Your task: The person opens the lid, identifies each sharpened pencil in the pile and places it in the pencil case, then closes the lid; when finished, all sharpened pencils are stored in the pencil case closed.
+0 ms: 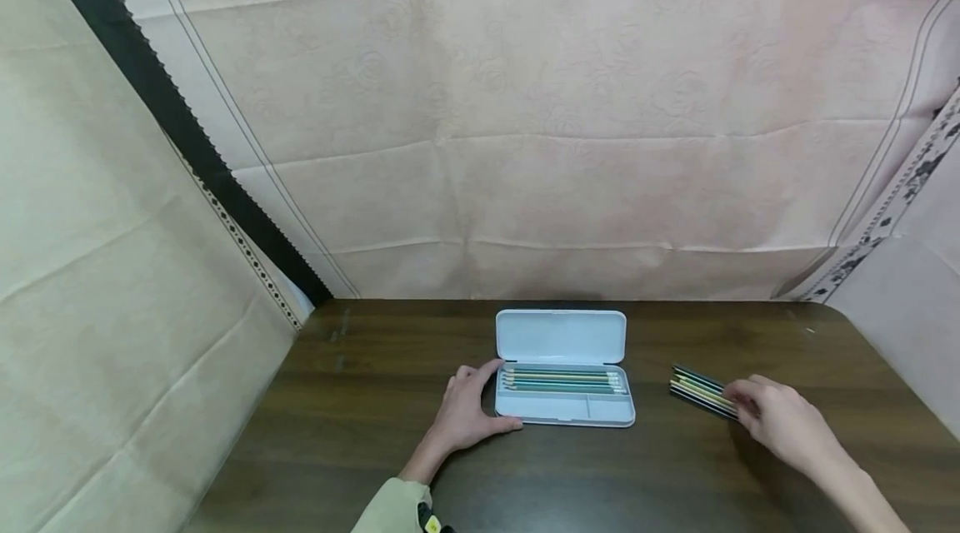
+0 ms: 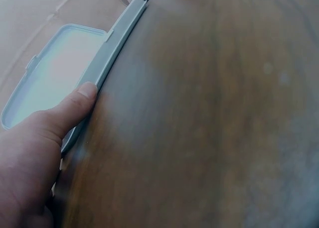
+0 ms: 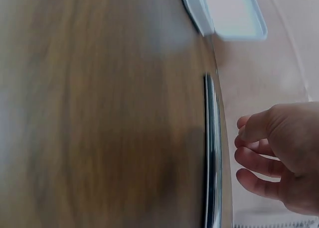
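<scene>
A light blue pencil case (image 1: 551, 410) lies on the table with its lid (image 1: 561, 335) raised at the back. Several green-toned pencils (image 1: 562, 380) lie side by side in its rear compartment. My left hand (image 1: 468, 412) grips the case's left end, index finger at the back corner and thumb along the front edge. Right of the case, a loose bunch of dark and pale green pencils (image 1: 697, 391) lies on the tabletop. My right hand (image 1: 780, 420) is over the bunch's right end. In the right wrist view its loosely curled fingers (image 3: 256, 161) appear apart from the pencils, holding nothing visible.
The brown wooden table (image 1: 360, 400) ends at a back edge against a pale, creased cloth (image 1: 562, 183). More cloth hangs at the left and right sides. The case's front compartment (image 1: 551, 408) has a small divider.
</scene>
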{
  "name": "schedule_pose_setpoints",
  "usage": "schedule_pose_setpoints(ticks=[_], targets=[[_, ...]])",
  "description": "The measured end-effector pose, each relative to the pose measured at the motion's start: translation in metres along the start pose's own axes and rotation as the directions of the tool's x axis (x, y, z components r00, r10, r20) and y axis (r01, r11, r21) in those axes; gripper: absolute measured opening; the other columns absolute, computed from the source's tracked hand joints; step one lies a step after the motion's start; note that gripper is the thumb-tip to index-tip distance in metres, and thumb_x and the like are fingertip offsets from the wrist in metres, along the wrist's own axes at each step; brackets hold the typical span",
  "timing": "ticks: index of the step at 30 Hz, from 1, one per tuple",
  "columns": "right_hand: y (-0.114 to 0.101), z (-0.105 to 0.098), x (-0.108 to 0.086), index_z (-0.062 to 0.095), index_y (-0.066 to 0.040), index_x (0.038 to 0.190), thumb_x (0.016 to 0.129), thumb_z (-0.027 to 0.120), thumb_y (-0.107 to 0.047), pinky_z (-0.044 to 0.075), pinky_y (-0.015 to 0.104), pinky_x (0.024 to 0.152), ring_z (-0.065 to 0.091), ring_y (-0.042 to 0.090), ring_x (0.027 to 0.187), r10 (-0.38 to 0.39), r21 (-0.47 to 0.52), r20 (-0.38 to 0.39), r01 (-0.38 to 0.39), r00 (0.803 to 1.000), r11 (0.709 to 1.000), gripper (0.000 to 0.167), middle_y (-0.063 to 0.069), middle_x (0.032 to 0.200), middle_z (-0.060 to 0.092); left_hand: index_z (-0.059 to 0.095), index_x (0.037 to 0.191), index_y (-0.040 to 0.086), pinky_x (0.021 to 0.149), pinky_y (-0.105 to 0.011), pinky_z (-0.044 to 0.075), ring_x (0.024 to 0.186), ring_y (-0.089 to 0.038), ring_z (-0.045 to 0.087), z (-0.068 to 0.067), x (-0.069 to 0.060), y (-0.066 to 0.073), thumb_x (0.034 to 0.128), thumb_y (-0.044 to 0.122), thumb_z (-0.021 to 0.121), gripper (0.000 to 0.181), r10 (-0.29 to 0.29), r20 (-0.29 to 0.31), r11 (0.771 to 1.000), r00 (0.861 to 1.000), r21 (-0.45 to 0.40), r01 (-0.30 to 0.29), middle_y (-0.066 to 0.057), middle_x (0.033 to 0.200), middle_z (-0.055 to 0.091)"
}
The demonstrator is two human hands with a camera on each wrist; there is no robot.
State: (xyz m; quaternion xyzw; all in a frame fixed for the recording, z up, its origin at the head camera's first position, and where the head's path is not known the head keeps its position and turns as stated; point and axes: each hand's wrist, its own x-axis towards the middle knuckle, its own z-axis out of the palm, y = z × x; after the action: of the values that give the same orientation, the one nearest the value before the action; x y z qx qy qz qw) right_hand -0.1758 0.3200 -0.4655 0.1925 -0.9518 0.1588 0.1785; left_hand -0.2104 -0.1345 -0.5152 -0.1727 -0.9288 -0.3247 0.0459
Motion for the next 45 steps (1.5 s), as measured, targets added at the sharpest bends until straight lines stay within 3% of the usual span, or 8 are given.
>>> schedule_pose_setpoints(ticks=[10, 17, 34, 45], targets=[[0.034, -0.017, -0.031, 0.072, -0.014, 0.089, 0.076, 0.076, 0.005, 0.035, 0.034, 0.050, 0.041, 0.002, 0.062, 0.131, -0.057, -0.012, -0.131, 0.991, 0.990, 0.023, -0.010, 0.076, 0.052, 0.047, 0.149, 0.021, 0.081, -0.040, 0.035, 0.105, -0.020, 0.040, 0.000, 0.001, -0.001, 0.0715, 0.066, 0.080, 0.095, -0.001, 0.004, 1.000, 1.000, 0.007, 0.001, -0.001, 0.128, 0.057], [0.046, -0.022, -0.036, 0.072, -0.010, 0.093, 0.081, 0.073, 0.002, 0.035, 0.036, 0.051, 0.042, 0.007, 0.063, 0.196, -0.054, 0.072, -0.192, 0.978, 0.980, 0.017, -0.006, 0.078, 0.052, 0.047, 0.149, 0.021, 0.082, -0.041, 0.035, 0.104, -0.019, 0.040, -0.001, 0.001, -0.002, 0.0716, 0.067, 0.080, 0.096, -0.002, 0.011, 1.000, 1.000, -0.002, 0.002, -0.001, 0.130, 0.056], [0.051, -0.020, -0.034, 0.072, -0.012, 0.090, 0.083, 0.072, 0.001, 0.037, 0.038, 0.052, 0.045, 0.013, 0.064, 0.226, -0.051, 0.148, -0.221, 0.963, 0.974, 0.015, -0.003, 0.080, 0.057, 0.047, 0.149, 0.021, 0.081, -0.040, 0.035, 0.105, -0.019, 0.040, -0.001, 0.001, -0.002, 0.0715, 0.067, 0.079, 0.096, 0.001, 0.014, 1.000, 1.000, 0.000, -0.001, -0.001, 0.129, 0.056], [0.052, -0.017, -0.034, 0.072, -0.015, 0.089, 0.083, 0.072, 0.001, 0.039, 0.038, 0.051, 0.046, 0.010, 0.062, 0.202, -0.044, 0.134, -0.197, 0.970, 0.979, 0.017, -0.003, 0.082, 0.063, 0.047, 0.149, 0.021, 0.081, -0.040, 0.035, 0.104, -0.018, 0.040, -0.001, 0.000, -0.001, 0.0713, 0.068, 0.079, 0.096, -0.001, 0.011, 1.000, 1.000, -0.007, 0.002, 0.000, 0.128, 0.056]])
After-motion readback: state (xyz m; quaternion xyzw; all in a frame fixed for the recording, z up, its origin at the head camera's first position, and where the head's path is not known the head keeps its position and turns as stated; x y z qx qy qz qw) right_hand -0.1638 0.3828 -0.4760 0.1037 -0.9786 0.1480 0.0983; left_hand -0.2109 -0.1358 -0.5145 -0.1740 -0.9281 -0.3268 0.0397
